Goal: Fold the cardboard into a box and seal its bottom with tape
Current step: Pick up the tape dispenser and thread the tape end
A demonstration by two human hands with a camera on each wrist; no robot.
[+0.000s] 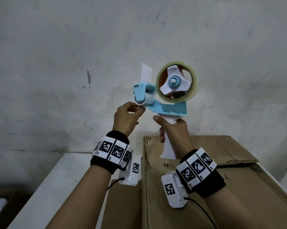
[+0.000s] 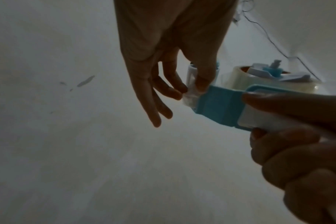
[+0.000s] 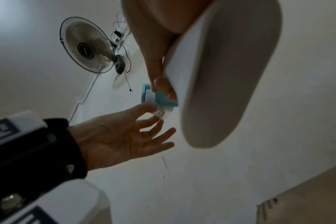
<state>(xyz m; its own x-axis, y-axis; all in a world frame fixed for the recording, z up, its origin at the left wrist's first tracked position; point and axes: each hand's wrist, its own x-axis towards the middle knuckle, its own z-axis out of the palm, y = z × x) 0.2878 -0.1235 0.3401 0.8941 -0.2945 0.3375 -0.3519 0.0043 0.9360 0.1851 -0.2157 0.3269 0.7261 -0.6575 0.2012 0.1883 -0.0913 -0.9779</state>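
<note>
Tape dispenser: blue and white, held upright above the cardboard box; a clear tape roll is mounted on it.
Right hand: grip wrapped round the white handle.
Left hand: grip narrow, the loose tape end pinched at the roller.
Cardboard box: brown, set on the white tabletop.
Room: scuffed white wall; wall fan.

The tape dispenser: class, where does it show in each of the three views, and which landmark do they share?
Head: tape dispenser at centre, raised before the wall.
Left wrist: right of centre, roll behind.
Right wrist: white handle fills upper right, blue front at centre.
Shared landmark: left hand pinching the tape end at its roller.
</note>
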